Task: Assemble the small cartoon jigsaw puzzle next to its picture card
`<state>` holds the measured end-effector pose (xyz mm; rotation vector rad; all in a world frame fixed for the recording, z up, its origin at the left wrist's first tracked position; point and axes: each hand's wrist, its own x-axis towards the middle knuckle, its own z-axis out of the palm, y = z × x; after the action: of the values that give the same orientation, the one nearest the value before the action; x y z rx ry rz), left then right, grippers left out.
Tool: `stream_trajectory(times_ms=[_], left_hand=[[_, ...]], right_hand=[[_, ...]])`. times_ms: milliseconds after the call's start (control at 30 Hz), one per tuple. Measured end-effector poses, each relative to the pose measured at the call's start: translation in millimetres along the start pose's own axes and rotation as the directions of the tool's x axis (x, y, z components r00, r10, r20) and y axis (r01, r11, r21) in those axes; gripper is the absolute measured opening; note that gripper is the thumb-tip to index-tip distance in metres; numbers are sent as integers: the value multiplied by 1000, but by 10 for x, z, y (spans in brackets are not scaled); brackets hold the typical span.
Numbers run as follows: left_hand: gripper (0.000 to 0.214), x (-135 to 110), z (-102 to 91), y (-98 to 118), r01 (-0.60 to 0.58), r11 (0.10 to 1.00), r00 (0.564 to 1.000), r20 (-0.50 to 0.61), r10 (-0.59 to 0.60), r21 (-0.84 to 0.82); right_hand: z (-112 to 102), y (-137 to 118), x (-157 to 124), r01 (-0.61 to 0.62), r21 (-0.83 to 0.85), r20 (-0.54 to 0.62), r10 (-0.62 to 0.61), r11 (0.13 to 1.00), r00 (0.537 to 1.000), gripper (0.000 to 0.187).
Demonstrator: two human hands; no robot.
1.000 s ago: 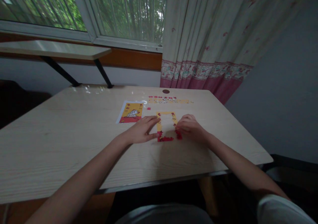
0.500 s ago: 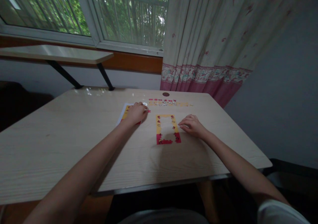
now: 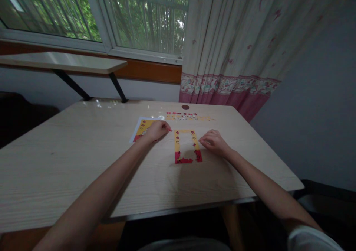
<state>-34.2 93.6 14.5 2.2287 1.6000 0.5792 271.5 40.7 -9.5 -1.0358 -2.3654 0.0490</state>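
A jigsaw border frame [image 3: 178, 147], yellow on the sides and red along the bottom, lies on the wooden table [image 3: 83, 162] with its middle open. My left hand [image 3: 157, 130] hovers just left of the frame's top corner, fingers pinched on a small red puzzle piece [image 3: 168, 130]. It partly covers the reference picture card [image 3: 140, 129]. My right hand [image 3: 213, 142] rests on the table at the frame's right side, fingers curled loosely beside the yellow edge. A row of loose puzzle pieces [image 3: 189, 116] lies farther back.
A round brown cable hole [image 3: 185, 107] sits near the table's back edge. A narrow shelf on black brackets [image 3: 63, 62] hangs under the window. A patterned curtain [image 3: 236, 46] hangs at the right. The table's front edge runs close to my body.
My left hand left the frame, reached to a loose red piece beside the picture card, and has come back toward the frame's top left corner holding it. My right hand shifted slightly right, off the frame.
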Motion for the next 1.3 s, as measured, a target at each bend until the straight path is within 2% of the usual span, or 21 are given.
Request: stream_trajectory(times_ms=[100,133,167,233,300,400,467,667,767,833,900,933,1000,1033,1100,1167,1300], left_hand=[[13,-130,84,159,13,989,1000,-22,-17,-147],[14,-183,124,233,60,928,996,-33,-78,-367],[15,-239,168,311,102,814,988,-36,-149,-572],[17,-354,262,467,111,749,991,16,-132,-653],[19,-461,346,589,135,624,991,99,-92,-770],[22,-571,416,675,122,505,992,122,-34,-854],[27,-601,425,677,117,457,992,128,-9,-882],[37,-600,422,651,123,398,986,158,56,-909],[38,-599,426,652,115,416,984,160,75,-902],[37,-597,397,620,94,470,985,151,86,-878],[38,-593,327,545,40,586,988,119,97,-809],[37,-591,282,491,-23,676,994,56,94,-736],[39,-584,188,368,-170,852,983,-28,180,-495],[41,-581,149,306,-249,901,967,-47,249,-354],[48,-576,103,203,-366,921,930,-43,364,-131],[56,-575,102,143,-407,914,914,-14,407,0],[69,-589,156,139,-399,914,916,75,393,79]], right_hand=[[23,-28,10,10,16,-42,-9,1000,999,20],[31,-54,14,9,23,-62,-8,1000,998,19],[37,-89,18,9,30,-84,-7,1000,996,19],[43,-190,24,19,41,-123,-14,999,992,18],[37,-317,27,46,54,-150,-38,997,988,21],[20,-490,29,84,63,-177,-72,994,982,27],[11,-562,32,92,50,-189,-81,994,979,27],[5,-614,51,78,4,-208,-75,997,975,22],[-16,-626,52,98,-7,-212,-98,995,972,17],[-53,-629,42,97,-3,-224,-95,995,970,17],[-105,-616,23,79,20,-221,-72,997,973,17],[-134,-602,12,73,44,-199,-63,996,978,17],[-186,-565,-13,84,115,-82,-74,990,994,18],[-205,-545,-23,92,150,2,-94,984,996,18],[-222,-513,-38,105,194,173,-140,975,975,18],[-217,-503,-46,105,197,274,-158,975,949,18],[-193,-521,-52,94,173,301,-143,980,943,18]])
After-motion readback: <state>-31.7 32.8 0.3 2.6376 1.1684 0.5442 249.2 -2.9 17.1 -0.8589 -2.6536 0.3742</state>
